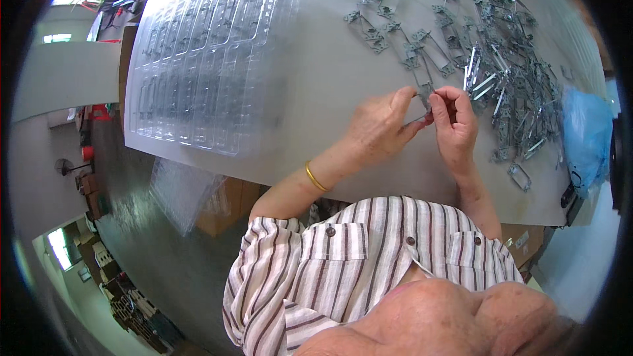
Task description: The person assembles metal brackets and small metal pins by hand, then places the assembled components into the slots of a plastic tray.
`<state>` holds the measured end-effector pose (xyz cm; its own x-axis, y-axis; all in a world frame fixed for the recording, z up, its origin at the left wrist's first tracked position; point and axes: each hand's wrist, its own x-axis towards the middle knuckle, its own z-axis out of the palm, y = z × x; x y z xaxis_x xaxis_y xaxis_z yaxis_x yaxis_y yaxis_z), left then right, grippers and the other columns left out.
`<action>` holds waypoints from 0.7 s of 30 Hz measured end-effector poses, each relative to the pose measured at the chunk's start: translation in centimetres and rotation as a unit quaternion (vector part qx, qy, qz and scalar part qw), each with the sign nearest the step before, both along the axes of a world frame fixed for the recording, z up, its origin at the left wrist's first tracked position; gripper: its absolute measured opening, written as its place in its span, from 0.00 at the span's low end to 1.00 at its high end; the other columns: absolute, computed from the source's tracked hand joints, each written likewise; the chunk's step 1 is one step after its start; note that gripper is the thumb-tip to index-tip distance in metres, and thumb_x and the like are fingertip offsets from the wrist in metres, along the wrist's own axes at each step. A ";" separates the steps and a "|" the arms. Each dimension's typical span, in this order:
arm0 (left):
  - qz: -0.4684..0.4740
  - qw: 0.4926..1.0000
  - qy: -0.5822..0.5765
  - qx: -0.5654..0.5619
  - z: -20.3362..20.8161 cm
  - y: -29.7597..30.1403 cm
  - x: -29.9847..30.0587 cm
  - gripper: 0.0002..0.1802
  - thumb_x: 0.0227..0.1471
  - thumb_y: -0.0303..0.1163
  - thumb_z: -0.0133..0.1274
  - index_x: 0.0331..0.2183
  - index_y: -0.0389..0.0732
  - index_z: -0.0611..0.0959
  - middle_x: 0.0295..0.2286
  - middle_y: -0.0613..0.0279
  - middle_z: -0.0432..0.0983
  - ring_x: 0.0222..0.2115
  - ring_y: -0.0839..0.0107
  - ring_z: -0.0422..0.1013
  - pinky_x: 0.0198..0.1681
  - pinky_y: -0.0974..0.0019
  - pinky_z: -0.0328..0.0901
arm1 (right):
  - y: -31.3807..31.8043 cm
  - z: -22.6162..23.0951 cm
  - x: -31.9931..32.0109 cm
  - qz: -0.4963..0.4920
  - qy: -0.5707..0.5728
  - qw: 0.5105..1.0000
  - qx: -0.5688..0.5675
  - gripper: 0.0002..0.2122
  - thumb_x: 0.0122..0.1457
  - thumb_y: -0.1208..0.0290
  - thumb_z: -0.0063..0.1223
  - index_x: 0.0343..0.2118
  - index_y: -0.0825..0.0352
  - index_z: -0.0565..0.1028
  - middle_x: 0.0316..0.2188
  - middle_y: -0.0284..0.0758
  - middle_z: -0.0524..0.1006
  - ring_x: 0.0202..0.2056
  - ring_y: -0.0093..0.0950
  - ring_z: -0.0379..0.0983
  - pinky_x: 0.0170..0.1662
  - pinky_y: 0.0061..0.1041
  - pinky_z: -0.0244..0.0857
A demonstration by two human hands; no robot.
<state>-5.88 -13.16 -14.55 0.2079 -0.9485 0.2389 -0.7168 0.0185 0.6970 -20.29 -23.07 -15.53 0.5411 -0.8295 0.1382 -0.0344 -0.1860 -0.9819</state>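
My left hand (381,124) and my right hand (455,125) meet over the near part of the table. Between their fingertips is a small grey metal bracket (426,95), a thin open frame partly hidden by the fingers. Both hands pinch it, thumbs against fingers. Just beyond them lie several loose metal brackets (432,49) of the same narrow frame shape, spread apart. To the right of my right hand is a large tangled heap of metal brackets (508,86). A clear plastic tray (231,148) with rows of long compartments stands on the left, with metal pieces in it.
The pale table (330,86) extends under everything. A blue plastic bag (585,135) sits at its right edge. One bracket (519,176) lies apart near the front right. Below the table's left front edge are clear plastic sheets (181,191) and a cardboard box (231,207).
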 end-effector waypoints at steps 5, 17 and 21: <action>-0.008 1.000 0.006 -0.018 -0.3 0.1 -0.2 0.28 0.48 0.30 0.63 0.50 0.37 0.71 0.32 0.49 0.77 0.27 0.59 0.76 0.30 0.61 0.70 | 0.1 0.0 0.0 0.000 0.000 1.000 0.018 0.05 0.65 0.73 0.52 0.41 0.68 0.73 0.29 0.28 0.76 0.27 0.16 0.73 0.31 0.17 0.70; -0.017 0.759 0.643 0.100 -0.2 -0.6 1.7 0.23 0.65 0.39 0.43 0.53 0.32 0.72 0.26 0.61 0.73 0.19 0.82 0.61 0.22 0.78 0.56 | -0.4 -0.3 -0.9 -0.011 0.018 1.000 0.023 0.05 0.62 0.74 0.57 0.40 0.67 0.76 0.32 0.25 0.75 0.30 0.13 0.69 0.35 0.15 0.65; -0.003 0.722 0.685 0.099 -0.2 -0.1 2.1 0.25 0.67 0.42 0.38 0.52 0.31 0.72 0.24 0.60 0.72 0.15 0.82 0.57 0.18 0.78 0.52 | 0.4 0.3 -0.6 0.002 0.004 0.999 0.045 0.07 0.61 0.74 0.58 0.41 0.68 0.76 0.34 0.29 0.78 0.33 0.17 0.74 0.39 0.18 0.68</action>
